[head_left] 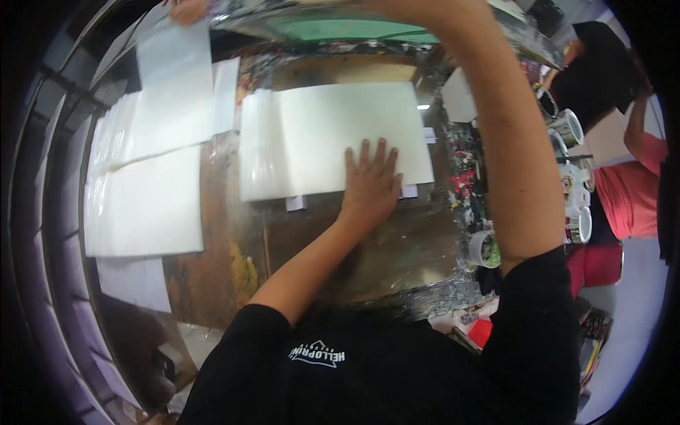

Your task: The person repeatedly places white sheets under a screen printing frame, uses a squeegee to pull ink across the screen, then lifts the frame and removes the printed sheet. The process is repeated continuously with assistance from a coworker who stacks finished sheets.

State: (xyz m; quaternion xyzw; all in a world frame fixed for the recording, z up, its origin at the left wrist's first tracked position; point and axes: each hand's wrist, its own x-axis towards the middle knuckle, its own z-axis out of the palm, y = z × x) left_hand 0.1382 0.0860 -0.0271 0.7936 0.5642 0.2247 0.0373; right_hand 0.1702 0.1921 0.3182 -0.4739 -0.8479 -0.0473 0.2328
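My left hand (372, 173) lies flat, fingers spread, on the right part of a stack of white sheets (326, 120). The stack's left side looks fanned into several overlapping layers. My right arm reaches up to the far edge, where only part of my right hand (404, 8) shows beside a raised frame with a green panel (340, 30). Its fingers are out of the picture, so its grip is hidden. Small white tabs (295, 203) stick out from under the stack on the stained brown board (340, 244).
At the far left another person's hand (185, 10) holds a pale sheet (173, 67) above two more stacks of white sheets (152, 205). Several paint-smeared tubs (569, 127) line the right side, with a clear cup (484, 248) nearer. Other people are at the right.
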